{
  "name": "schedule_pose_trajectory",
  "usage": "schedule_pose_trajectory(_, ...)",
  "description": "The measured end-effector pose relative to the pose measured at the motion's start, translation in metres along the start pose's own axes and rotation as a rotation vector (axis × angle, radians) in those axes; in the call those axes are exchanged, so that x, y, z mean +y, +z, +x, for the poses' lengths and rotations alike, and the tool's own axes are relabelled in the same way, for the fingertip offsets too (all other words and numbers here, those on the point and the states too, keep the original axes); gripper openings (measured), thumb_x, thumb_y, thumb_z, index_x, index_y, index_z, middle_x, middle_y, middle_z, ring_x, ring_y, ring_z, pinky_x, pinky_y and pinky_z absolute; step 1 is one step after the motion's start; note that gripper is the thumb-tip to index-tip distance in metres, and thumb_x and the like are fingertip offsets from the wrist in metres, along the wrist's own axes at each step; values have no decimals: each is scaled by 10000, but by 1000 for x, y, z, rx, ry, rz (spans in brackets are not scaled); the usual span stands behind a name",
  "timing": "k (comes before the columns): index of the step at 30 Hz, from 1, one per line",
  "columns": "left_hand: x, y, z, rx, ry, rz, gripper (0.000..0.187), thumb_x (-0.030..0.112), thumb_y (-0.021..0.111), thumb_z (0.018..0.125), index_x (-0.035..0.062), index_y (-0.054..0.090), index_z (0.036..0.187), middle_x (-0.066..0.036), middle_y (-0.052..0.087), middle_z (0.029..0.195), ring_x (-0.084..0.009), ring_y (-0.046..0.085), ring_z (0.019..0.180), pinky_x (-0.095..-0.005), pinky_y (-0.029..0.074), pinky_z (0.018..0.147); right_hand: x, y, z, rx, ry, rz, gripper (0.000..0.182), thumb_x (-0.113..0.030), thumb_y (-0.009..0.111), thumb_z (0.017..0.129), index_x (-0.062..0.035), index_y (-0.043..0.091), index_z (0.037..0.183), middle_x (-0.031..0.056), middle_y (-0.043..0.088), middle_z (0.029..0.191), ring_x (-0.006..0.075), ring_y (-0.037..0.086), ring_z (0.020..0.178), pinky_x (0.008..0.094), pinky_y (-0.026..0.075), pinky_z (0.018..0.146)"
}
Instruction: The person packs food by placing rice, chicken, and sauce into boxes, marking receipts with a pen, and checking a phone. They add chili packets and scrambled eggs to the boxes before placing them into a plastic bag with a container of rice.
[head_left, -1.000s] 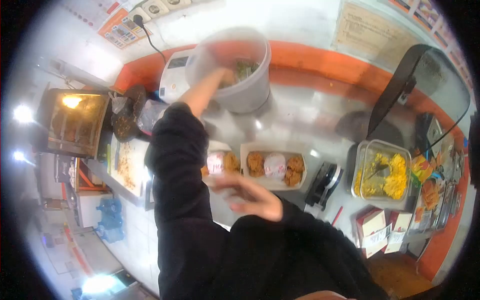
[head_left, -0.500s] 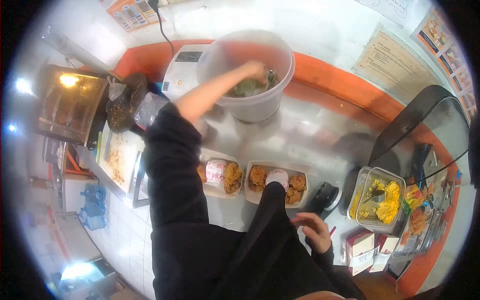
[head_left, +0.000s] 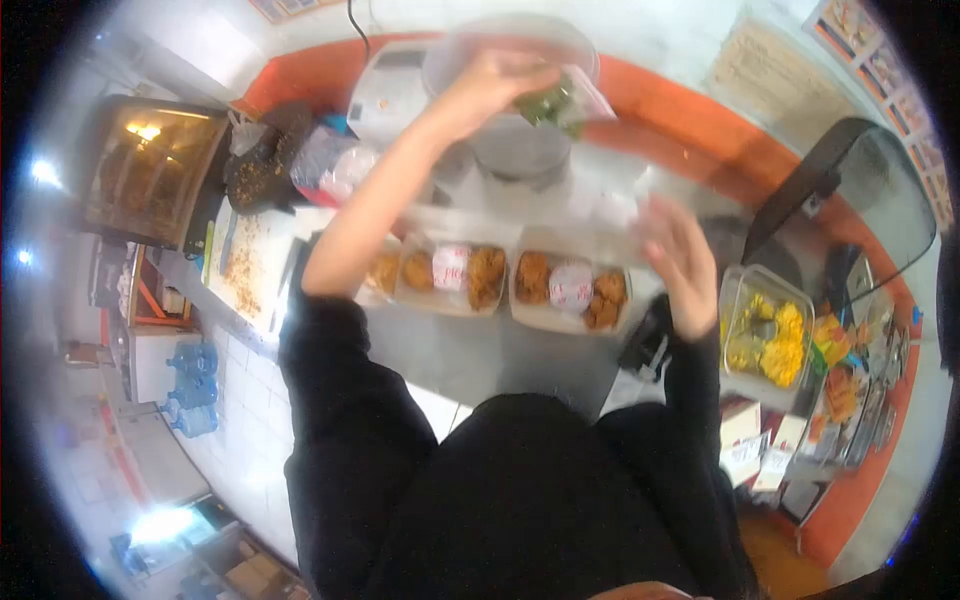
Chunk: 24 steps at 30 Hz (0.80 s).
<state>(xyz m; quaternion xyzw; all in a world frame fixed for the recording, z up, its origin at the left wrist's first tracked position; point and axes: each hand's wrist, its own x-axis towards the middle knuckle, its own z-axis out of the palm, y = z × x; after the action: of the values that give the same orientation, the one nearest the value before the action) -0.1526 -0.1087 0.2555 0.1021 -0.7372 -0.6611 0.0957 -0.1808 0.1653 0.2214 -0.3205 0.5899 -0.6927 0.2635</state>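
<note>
My left hand (head_left: pixel 500 85) is closed on a small clear plastic bag of green leafy food (head_left: pixel 553 103), held in front of the big translucent bucket (head_left: pixel 520 150). Motion blurs the bag. Beyond the boxes on the right hovers my right hand (head_left: pixel 682 260), smeared but with its fingers apart and nothing visible in them. Below and between the hands stand two open boxes of fried chicken, a left box (head_left: pixel 450 297) and a right box (head_left: pixel 570 318). Each box has a white packet with red print, and the left one's packet (head_left: pixel 450 268) reads partly as rice.
A clear container of yellow food (head_left: pixel 765 345) stands at the right, near red-and-white cartons (head_left: pixel 745 450). Behind it rises a dark-framed screen (head_left: pixel 840 190). A white appliance (head_left: pixel 385 95) is beside the bucket. At the left are a stone mortar (head_left: pixel 255 182) and a stained cutting board (head_left: pixel 240 260).
My left hand has come up out of the bucket with the bag of greens. My right hand has risen from the counter's near edge to beside the right box. The view has shifted.
</note>
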Motion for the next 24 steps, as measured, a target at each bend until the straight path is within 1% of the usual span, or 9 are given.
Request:
schedule_pose_trajectory(4,-14,55,-84,-160,-38,-26,291,243,569,770,-8,579,918,-53,585,853,-100,544,755,-237,448,646,19,44,26,-77,-122,-81,502,-57,544,765,-1,293,1195,117,478,1072,181,469,975,284,423,757)
schedule_pose_trajectory(7,-40,49,-134,212,-55,-12,247,245,572,765,28,606,879,-37,607,776,-81,530,694,-218,407,618,51,47,13,-205,-38,-263,458,-75,578,747,1,364,1145,95,546,952,157,512,884,258,434,712)
schedule_pose_trajectory(10,-86,16,-185,670,-36,195,186,182,596,722,48,608,850,-42,595,713,-115,530,670,-235,398,646,96,25,-19,71,160,246,341,-86,594,735,4,470,1039,72,579,859,126,537,784,238,426,702)
schedule_pose_trajectory(11,-101,14,-195,656,-43,196,186,182,596,722,48,608,850,-42,595,713,-115,530,670,-235,398,646,118,6,-29,48,155,7,276,-87,591,736,7,499,979,75,578,878,114,536,790,237,424,696)
schedule_pose_trajectory(13,-130,15,-211,568,39,845,207,65,601,645,32,589,850,-94,575,666,-204,563,680,-296,431,616,138,2,-40,39,161,-237,215,-88,588,738,11,528,920,77,577,898,102,535,796,237,423,689)
schedule_pose_trajectory(16,-175,20,-212,327,-92,1018,225,63,620,570,29,575,787,-134,570,709,-261,538,675,-329,410,607,148,22,-42,-154,77,-602,263,-71,630,668,-67,530,910,116,563,803,225,558,762,279,421,688)
schedule_pose_trajectory(21,-199,17,-213,242,-173,832,234,108,638,596,17,538,787,-132,567,753,-286,521,715,-355,395,633,170,27,-49,-53,-63,-884,399,-67,659,594,-70,505,962,108,548,767,233,546,767,300,420,687)
schedule_pose_trajectory(23,-203,20,-219,296,-182,976,308,146,645,615,31,521,873,-113,554,815,-291,498,806,-389,368,699,175,21,-53,-162,364,-744,427,-107,681,564,-101,509,955,100,557,791,278,521,813,351,418,687)
schedule_pose_trajectory(24,-203,21,-217,301,-102,1184,351,167,648,628,38,510,924,-107,544,850,-290,481,856,-411,350,733,191,22,-59,-103,67,-854,395,-103,679,560,-76,516,918,98,558,794,279,520,796,340,423,668)
